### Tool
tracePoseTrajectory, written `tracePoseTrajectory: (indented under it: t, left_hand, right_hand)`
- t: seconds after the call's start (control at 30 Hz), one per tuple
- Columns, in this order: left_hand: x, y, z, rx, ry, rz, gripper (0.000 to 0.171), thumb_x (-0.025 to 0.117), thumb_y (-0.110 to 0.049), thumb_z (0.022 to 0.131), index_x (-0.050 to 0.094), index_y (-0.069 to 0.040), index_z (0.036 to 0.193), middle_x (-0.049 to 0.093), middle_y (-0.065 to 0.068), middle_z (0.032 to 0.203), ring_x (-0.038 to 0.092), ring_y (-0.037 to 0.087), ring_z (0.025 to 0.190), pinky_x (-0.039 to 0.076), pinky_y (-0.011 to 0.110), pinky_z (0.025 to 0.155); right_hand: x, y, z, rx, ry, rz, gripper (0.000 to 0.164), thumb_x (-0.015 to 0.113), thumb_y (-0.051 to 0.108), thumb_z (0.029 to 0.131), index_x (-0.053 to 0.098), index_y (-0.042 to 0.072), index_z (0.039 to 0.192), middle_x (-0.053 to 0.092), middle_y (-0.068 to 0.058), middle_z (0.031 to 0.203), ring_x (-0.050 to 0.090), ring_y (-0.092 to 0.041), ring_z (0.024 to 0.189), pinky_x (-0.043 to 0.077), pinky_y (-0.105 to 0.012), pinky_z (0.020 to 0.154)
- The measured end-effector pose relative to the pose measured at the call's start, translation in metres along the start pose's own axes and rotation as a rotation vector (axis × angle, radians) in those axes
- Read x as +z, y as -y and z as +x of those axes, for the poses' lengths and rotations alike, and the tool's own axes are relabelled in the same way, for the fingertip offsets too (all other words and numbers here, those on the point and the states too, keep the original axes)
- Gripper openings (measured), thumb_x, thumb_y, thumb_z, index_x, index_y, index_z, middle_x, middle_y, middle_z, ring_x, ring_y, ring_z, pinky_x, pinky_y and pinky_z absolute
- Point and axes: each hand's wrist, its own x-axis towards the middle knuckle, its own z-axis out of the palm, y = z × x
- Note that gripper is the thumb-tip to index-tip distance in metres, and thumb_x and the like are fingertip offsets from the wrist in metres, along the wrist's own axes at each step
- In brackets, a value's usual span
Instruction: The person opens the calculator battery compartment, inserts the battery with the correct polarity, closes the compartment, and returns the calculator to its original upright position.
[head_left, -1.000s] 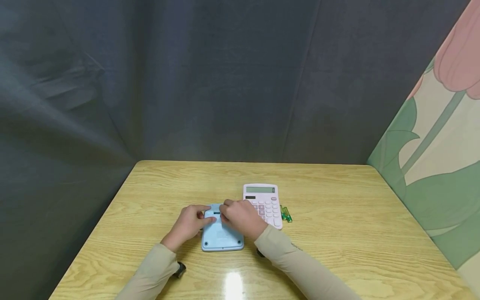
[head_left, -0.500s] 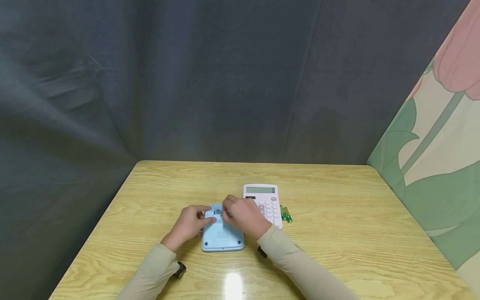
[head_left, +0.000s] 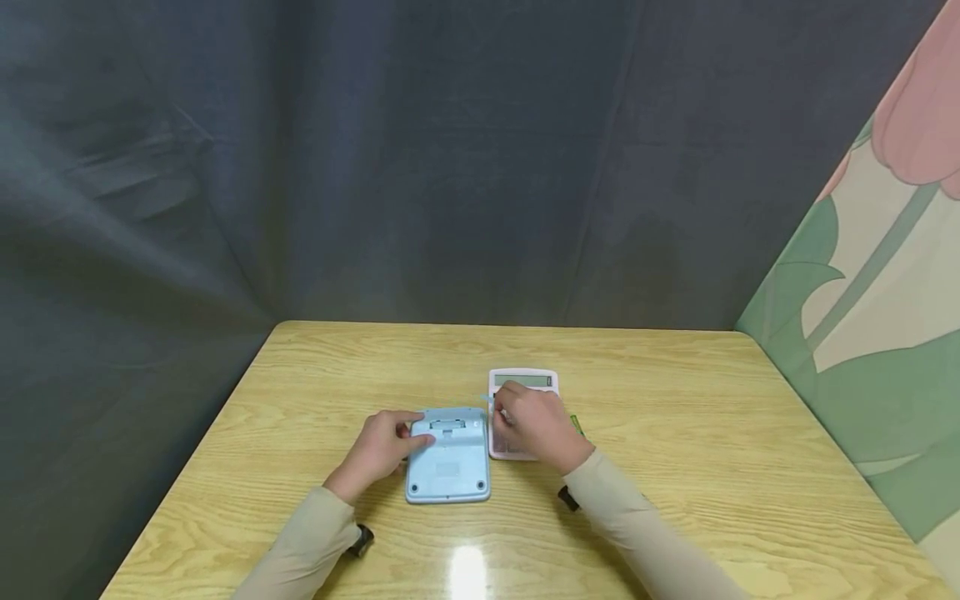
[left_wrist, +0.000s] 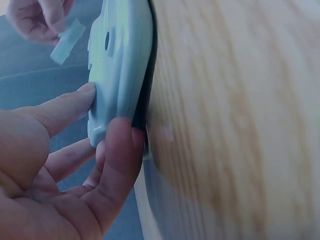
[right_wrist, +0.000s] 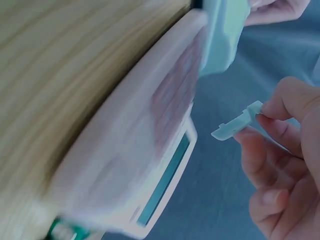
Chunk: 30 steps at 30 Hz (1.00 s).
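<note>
A light blue calculator (head_left: 447, 471) lies face down on the table, its battery compartment (head_left: 447, 425) uncovered near the far edge. My left hand (head_left: 377, 446) grips its left side, with the thumb on the back and fingers at the lower edge, as the left wrist view shows. Between thumb and fingers, my right hand (head_left: 543, 421) pinches a small light blue battery cover (right_wrist: 237, 122), held in the air above the pink calculator (head_left: 521, 381). That one lies face up, partly hidden by the right hand. Whether batteries sit in the compartment is too small to tell.
Green batteries (head_left: 576, 425) lie just right of the pink calculator, mostly behind the right hand. The wooden table (head_left: 675, 400) ends at a dark curtain (head_left: 465, 208) at the back. A flower-patterned cloth (head_left: 862, 292) hangs on the right.
My right hand has lifted the battery cover off the blue calculator and carried it right, over the pink calculator. The compartment has come into view. My left hand keeps its grip.
</note>
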Motion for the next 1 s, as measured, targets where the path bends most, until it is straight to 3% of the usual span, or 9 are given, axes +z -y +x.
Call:
tracePoseTrajectory:
  t: [0.17,0.6,0.8,1.0]
  left_hand:
    - [0.000,0.001,0.001,-0.006,0.001,0.000,0.047,0.077,-0.016,0.089,0.064,0.001,0.131,0.055,0.007,0.077,0.052,0.015,0.052,0.052,0.028,0.045]
    - [0.002,0.004,0.002,-0.017,0.012,-0.024,0.048,0.077,-0.016,0.090,0.063,0.000,0.133,0.053,0.008,0.076,0.053,0.015,0.054,0.055,0.030,0.046]
    - [0.002,0.005,0.003,-0.015,0.007,-0.022,0.048,0.077,-0.017,0.090,0.063,0.000,0.133,0.054,0.008,0.076,0.053,0.015,0.054,0.054,0.029,0.045]
    - [0.002,0.005,0.003,-0.018,0.007,-0.023,0.048,0.077,-0.017,0.090,0.063,-0.001,0.133,0.054,0.008,0.076,0.054,0.016,0.054,0.054,0.030,0.046]
  right_hand:
    - [-0.008,-0.018,-0.012,0.068,0.046,-0.022,0.006,0.071,0.012,0.083,0.068,0.013,0.077,0.060,0.006,0.077,0.044,-0.002,0.055,0.040,-0.020,0.044]
    - [-0.021,-0.060,-0.042,0.178,0.052,-0.100,0.010,0.074,0.011,0.081,0.067,0.011,0.075,0.063,0.002,0.078,0.043,-0.004,0.054,0.035,-0.021,0.040]
    - [-0.026,-0.076,-0.053,0.265,0.112,-0.117,0.019,0.071,0.009,0.083,0.060,0.013,0.068,0.051,0.003,0.066,0.038,-0.007,0.049,0.032,-0.023,0.039]
    - [-0.027,-0.086,-0.060,0.327,0.178,-0.142,0.021,0.070,0.006,0.082,0.058,0.012,0.065,0.047,0.002,0.062,0.040,-0.009,0.050,0.038,-0.025,0.040]
